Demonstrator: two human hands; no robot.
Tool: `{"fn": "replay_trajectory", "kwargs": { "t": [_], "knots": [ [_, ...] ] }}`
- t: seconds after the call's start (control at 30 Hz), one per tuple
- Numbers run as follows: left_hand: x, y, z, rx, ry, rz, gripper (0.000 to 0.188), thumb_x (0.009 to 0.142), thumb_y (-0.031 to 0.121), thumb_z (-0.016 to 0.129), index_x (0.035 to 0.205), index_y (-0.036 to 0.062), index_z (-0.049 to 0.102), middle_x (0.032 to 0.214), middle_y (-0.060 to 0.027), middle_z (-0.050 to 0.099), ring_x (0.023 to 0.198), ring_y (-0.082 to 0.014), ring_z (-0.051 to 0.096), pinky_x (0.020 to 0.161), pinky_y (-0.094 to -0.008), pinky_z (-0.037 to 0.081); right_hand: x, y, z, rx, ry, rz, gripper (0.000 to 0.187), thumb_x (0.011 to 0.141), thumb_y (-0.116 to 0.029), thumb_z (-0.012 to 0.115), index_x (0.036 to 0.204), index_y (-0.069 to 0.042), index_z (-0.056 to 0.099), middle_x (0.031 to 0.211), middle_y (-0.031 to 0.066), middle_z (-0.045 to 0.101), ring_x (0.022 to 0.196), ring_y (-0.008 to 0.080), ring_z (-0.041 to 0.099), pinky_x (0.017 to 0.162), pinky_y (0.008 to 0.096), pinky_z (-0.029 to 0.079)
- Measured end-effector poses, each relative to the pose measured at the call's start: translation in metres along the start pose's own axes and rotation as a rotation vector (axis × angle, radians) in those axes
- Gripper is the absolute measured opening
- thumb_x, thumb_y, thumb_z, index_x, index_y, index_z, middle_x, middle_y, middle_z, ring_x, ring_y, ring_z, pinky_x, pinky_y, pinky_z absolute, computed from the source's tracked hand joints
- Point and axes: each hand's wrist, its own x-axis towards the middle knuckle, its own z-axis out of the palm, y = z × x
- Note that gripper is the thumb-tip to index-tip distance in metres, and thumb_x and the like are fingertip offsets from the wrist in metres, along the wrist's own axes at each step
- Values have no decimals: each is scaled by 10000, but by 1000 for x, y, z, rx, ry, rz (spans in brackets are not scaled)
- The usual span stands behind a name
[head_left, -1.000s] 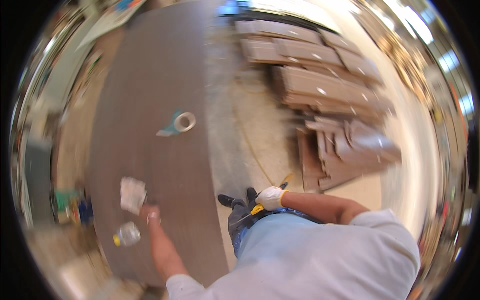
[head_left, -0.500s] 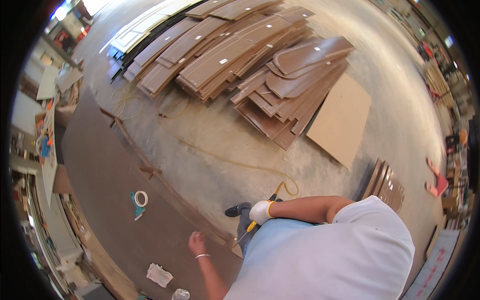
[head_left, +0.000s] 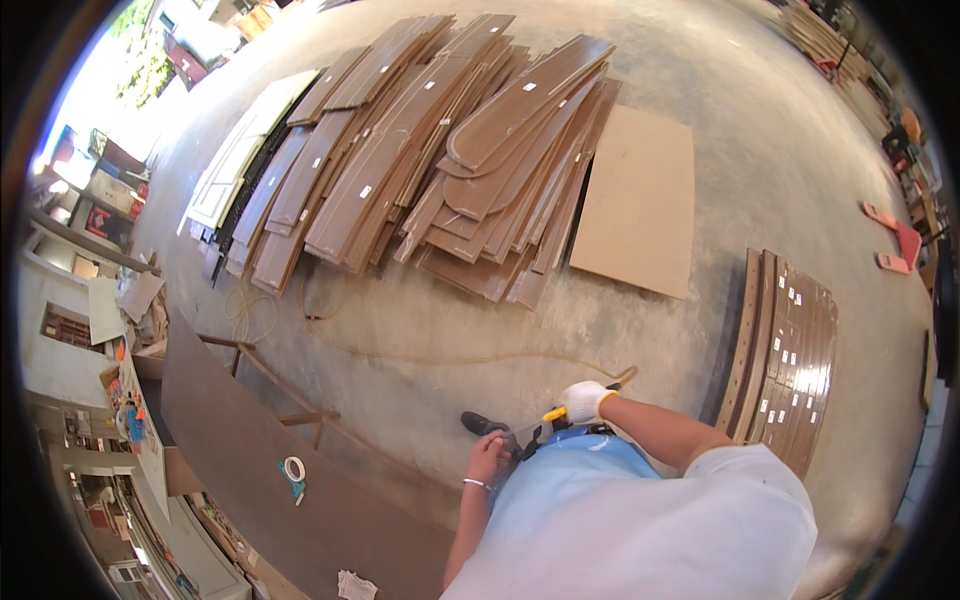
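Fingers of our gloved right hand are grasping the yellow tool, right of our bare left hand, whose grip we cannot tell, and we are judging the tool light, stiff, best held round its handle.

The shirt is pale and short-sleeved, the glove white with yellow edging, the bracelet whitish, the shoe black.
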Motion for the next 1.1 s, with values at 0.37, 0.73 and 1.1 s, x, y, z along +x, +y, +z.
{"fn": "replay_trajectory", "kwargs": {
  "t": [0.37,0.73,1.1],
  "knots": [
    [84,43,13,448,100,228,281,958,179,626,1166,8,708,933,-85,738,740,-153,697,613,-296,547,-93,215,-75,1087,885,1094,361,878,-343,632,933,-11,763,876,224,745,807,362,745,749,466,589],
    [235,70,65,619,-2,291,251,918,163,640,1093,7,729,878,-111,741,776,-176,697,697,-309,548,12,277,-164,1232,652,1018,209,877,-200,613,909,2,658,690,122,651,524,244,647,467,387,523],
    [306,181,14,150,156,-118,194,948,120,592,1073,12,693,826,-98,705,626,-169,658,490,-282,497,163,352,-294,1173,652,983,229,861,-163,556,897,19,690,737,192,684,615,303,701,554,432,548]
  ]
}}
